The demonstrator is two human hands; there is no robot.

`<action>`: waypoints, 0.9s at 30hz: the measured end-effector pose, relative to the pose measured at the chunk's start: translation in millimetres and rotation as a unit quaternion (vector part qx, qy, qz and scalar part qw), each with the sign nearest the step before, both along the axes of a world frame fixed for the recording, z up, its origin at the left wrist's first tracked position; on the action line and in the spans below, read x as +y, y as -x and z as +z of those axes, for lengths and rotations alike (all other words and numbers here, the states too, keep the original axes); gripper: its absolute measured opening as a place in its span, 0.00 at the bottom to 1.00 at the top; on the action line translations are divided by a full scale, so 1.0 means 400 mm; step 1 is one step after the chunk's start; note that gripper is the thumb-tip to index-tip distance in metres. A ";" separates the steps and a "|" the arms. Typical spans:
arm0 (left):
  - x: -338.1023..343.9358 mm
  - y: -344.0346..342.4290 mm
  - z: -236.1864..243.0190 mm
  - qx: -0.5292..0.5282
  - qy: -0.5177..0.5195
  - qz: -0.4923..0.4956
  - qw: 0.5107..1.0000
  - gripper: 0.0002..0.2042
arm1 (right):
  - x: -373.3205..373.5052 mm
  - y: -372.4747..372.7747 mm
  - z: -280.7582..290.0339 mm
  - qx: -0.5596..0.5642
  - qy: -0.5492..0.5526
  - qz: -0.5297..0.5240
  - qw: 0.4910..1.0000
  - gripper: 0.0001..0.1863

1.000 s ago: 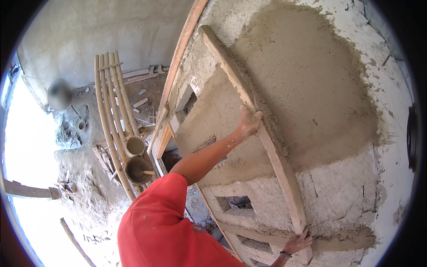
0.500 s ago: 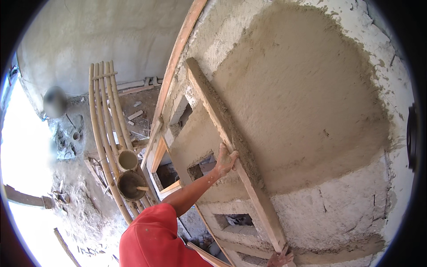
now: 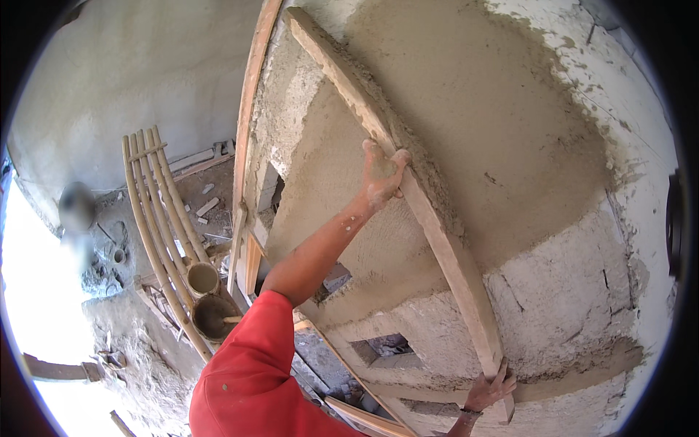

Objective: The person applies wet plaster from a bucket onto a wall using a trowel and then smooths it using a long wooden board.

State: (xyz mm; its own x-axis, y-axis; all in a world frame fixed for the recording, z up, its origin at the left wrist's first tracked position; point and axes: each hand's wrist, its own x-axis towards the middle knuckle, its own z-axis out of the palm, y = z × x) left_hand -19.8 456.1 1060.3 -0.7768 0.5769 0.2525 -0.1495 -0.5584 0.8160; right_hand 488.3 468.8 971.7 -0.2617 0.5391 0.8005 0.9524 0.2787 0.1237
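A long wooden board (image 3: 455, 266) lies slantwise against the plastered wall, wet mortar clumped along its upper right edge. Around its middle, my left hand (image 3: 384, 172) is closed, thumb and fingers over the two sides and grey mortar on the skin. My right hand (image 3: 489, 391) grips the board near its lower end, a dark band at the wrist. Fresh brown plaster (image 3: 480, 138) covers the wall to the right of the board, and more smoothed plaster (image 3: 328, 175) lies to its left.
Square openings (image 3: 389, 348) pierce the wall at left and below. A wooden strip (image 3: 253, 102) edges the wall. Left stands a bamboo pole platform (image 3: 156, 218) carrying two buckets, one pale (image 3: 202, 277), one dark (image 3: 209, 320) with a handle sticking out. Rubble lies on the ground.
The board and my left hand have moved up the wall, the board's top end now nearer the upper edge of view. My right hand shows more fully. The view has shifted slightly.
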 end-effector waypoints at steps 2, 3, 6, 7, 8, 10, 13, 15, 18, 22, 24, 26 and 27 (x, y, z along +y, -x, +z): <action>0.005 0.004 0.054 0.026 -0.025 0.015 0.999 0.22 | 0.001 -0.001 0.053 0.010 0.000 -0.028 1.000 0.34; 0.011 0.001 0.084 0.037 -0.039 0.022 0.998 0.22 | 0.001 -0.005 0.083 0.015 -0.001 -0.043 0.999 0.34; 0.020 -0.026 0.184 0.023 -0.027 0.027 0.999 0.21 | -0.006 -0.007 0.193 0.017 -0.032 -0.044 0.998 0.33; 0.018 -0.026 0.217 0.041 -0.035 0.002 0.999 0.21 | -0.007 -0.014 0.230 0.021 -0.039 -0.044 0.998 0.33; 0.017 -0.023 0.246 0.057 -0.042 -0.022 0.997 0.22 | -0.005 -0.024 0.266 0.024 -0.047 -0.044 0.998 0.33; 0.000 -0.047 0.314 0.067 -0.055 -0.014 0.996 0.23 | 0.000 -0.045 0.334 0.022 -0.062 -0.043 0.997 0.32; -0.005 -0.066 0.424 0.053 -0.099 0.022 0.993 0.21 | 0.013 -0.073 0.427 0.008 -0.092 -0.038 0.995 0.31; 0.022 -0.050 0.489 0.072 -0.115 0.016 0.991 0.21 | 0.028 -0.092 0.490 -0.002 -0.124 -0.028 0.992 0.30; 0.051 -0.033 0.656 0.133 -0.071 0.016 0.988 0.14 | 0.065 -0.143 0.575 -0.036 -0.170 -0.016 0.985 0.29; 0.037 -0.033 0.719 0.061 -0.112 -0.014 0.992 0.14 | 0.060 -0.135 0.639 -0.045 -0.178 0.007 0.983 0.29; 0.051 -0.011 0.695 0.051 -0.097 -0.053 0.993 0.13 | 0.064 -0.131 0.618 -0.046 -0.160 -0.014 0.986 0.28; 0.051 -0.024 0.647 0.088 -0.037 -0.023 0.995 0.13 | 0.063 -0.156 0.593 -0.056 -0.150 -0.028 0.987 0.28; 0.049 -0.035 0.621 0.108 -0.007 -0.008 0.994 0.12 | 0.070 -0.183 0.565 -0.064 -0.146 -0.024 0.987 0.28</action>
